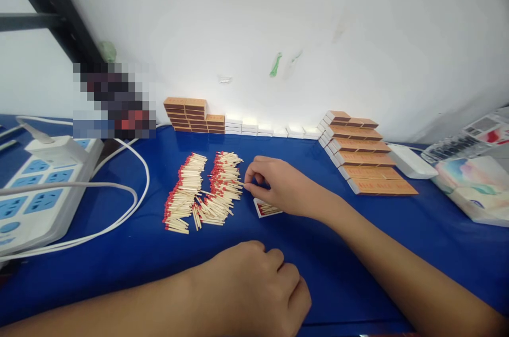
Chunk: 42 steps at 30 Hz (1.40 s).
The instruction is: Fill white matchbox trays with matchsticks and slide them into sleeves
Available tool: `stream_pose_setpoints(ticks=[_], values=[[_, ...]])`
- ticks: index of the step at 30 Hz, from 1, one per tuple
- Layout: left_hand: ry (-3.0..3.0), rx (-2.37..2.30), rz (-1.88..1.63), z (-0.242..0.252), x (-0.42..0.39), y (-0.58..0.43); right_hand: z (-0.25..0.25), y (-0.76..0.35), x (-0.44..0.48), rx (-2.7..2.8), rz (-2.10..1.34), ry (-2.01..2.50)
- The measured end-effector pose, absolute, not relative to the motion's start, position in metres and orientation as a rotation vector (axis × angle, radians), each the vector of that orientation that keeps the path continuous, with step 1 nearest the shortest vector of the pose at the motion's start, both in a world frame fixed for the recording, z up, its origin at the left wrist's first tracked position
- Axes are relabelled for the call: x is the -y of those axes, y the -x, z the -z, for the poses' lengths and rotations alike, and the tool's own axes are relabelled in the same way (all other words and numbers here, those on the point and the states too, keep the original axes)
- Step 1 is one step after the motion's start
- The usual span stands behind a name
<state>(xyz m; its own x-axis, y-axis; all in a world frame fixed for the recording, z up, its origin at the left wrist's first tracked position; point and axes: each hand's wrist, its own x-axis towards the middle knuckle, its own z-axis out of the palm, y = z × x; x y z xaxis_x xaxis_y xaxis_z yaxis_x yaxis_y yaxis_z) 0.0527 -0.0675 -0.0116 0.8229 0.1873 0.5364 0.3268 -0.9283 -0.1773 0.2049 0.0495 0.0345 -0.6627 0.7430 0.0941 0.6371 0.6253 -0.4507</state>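
Two match piles (186, 183) lay left of centre, likely to suit the pinched right hand (280, 183), though whether it or the curled left hand (258, 289) held anything was unclear.

I can read no text: red print on the orange matchboxes (379, 186) and 1 blue mark on the pastel pack (469, 183) are illegible.
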Motion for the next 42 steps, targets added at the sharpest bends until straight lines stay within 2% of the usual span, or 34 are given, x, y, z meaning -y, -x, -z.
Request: stream_pose_setpoints(ticks=[18, 26, 42], values=[[2.702, 0.461, 0.737, 0.013, 0.069, -0.054, -0.054, -0.255, -0.025, 2.755, -0.544, 1.173], [2.704, 0.45, 0.756, 0.012, 0.068, -0.054, -0.046, -0.231, -0.039, 2.434, -0.478, 1.198], [2.715, 0.401, 0.747, 0.016, 0.069, -0.053, -0.027, -0.191, -0.049, 2.547, -0.585, 1.127]])
